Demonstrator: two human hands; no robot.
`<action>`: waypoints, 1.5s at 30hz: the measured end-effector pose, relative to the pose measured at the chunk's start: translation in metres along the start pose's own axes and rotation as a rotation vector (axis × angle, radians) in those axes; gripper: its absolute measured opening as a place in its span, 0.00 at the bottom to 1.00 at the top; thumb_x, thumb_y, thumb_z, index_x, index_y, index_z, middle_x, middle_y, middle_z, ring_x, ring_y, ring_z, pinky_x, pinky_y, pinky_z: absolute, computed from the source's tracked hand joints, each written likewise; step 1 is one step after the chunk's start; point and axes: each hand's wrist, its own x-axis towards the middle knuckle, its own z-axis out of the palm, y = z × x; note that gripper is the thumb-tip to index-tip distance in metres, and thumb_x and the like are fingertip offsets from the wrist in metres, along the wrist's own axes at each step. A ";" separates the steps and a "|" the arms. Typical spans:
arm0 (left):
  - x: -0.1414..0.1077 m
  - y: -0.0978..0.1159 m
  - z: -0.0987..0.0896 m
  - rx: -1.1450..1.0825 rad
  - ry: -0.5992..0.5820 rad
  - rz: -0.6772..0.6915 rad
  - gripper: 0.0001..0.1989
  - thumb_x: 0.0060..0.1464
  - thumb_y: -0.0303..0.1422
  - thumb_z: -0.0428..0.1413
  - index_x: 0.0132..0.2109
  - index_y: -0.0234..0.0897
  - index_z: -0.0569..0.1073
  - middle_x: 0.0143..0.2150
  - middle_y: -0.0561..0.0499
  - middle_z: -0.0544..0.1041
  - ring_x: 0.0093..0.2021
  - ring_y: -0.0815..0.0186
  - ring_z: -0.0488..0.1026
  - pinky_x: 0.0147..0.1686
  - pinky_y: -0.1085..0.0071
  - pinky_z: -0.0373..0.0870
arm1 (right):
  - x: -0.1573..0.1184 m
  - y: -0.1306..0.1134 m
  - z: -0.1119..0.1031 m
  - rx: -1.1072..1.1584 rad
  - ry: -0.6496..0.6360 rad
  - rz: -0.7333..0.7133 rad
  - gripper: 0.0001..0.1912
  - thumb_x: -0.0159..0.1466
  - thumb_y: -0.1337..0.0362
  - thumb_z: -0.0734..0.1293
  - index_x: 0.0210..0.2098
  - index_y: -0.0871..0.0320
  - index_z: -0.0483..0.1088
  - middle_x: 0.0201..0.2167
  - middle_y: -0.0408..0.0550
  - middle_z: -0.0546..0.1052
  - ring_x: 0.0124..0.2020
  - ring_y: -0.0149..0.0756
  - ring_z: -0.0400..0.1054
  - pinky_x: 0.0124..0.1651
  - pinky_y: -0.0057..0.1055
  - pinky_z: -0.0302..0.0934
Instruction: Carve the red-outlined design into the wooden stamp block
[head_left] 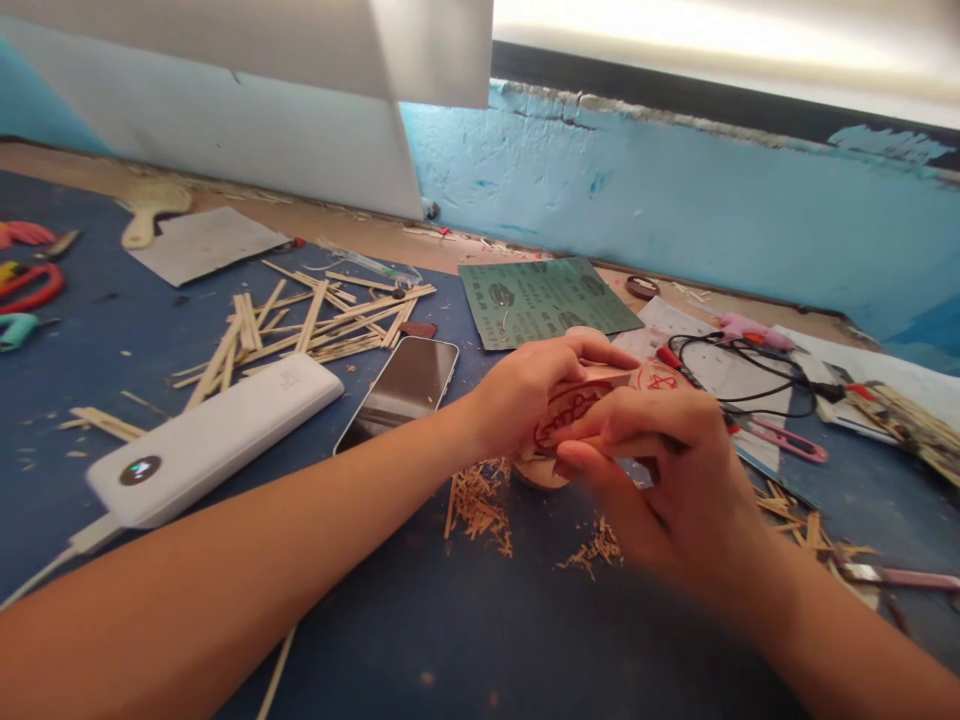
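Note:
A light wooden piece (544, 470) with red markings lies in front of me, partly covered by both hands. My left hand (525, 385) is closed over its far left side, holding it. Over the near right part, my right hand (667, 460) is closed in a pinch, fingertips at the red markings. What those fingers hold, if anything, is hidden. Thin wood shavings (480, 508) lie in a pile just below the piece, and a smaller heap of shavings (592, 550) is under my right hand.
A phone (401, 390), a white power bank (214, 440) with a cable and scattered wooden sticks (315, 320) lie left. Green sandpaper (547, 300) is behind my hands. On the right are black wires (750, 350), a pink glue gun (757, 332) and a pink-handled tool (907, 577).

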 end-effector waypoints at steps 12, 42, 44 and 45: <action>0.002 -0.004 -0.006 0.048 0.026 0.006 0.18 0.54 0.36 0.55 0.49 0.37 0.82 0.45 0.45 0.86 0.48 0.54 0.81 0.51 0.60 0.75 | -0.005 0.005 -0.007 0.069 0.094 -0.004 0.12 0.68 0.71 0.73 0.43 0.54 0.66 0.34 0.46 0.82 0.31 0.36 0.78 0.35 0.35 0.72; 0.003 -0.004 -0.005 -0.083 0.059 -0.039 0.19 0.52 0.37 0.57 0.49 0.35 0.82 0.42 0.45 0.85 0.44 0.56 0.81 0.48 0.62 0.74 | -0.002 0.005 -0.010 0.087 0.001 -0.004 0.11 0.67 0.74 0.73 0.36 0.54 0.70 0.37 0.47 0.84 0.33 0.35 0.78 0.34 0.32 0.73; 0.003 -0.005 -0.005 -0.130 0.038 -0.060 0.19 0.52 0.37 0.57 0.49 0.36 0.81 0.42 0.46 0.85 0.43 0.57 0.81 0.47 0.63 0.74 | -0.002 0.005 -0.011 0.029 -0.016 0.004 0.11 0.68 0.73 0.73 0.34 0.54 0.70 0.35 0.46 0.83 0.33 0.35 0.78 0.34 0.31 0.72; 0.003 -0.006 -0.005 -0.138 0.035 -0.061 0.18 0.52 0.36 0.57 0.49 0.36 0.81 0.42 0.46 0.85 0.43 0.57 0.81 0.47 0.63 0.75 | -0.002 0.006 -0.011 0.007 -0.011 0.003 0.12 0.68 0.72 0.74 0.34 0.54 0.69 0.33 0.46 0.82 0.32 0.34 0.78 0.34 0.31 0.72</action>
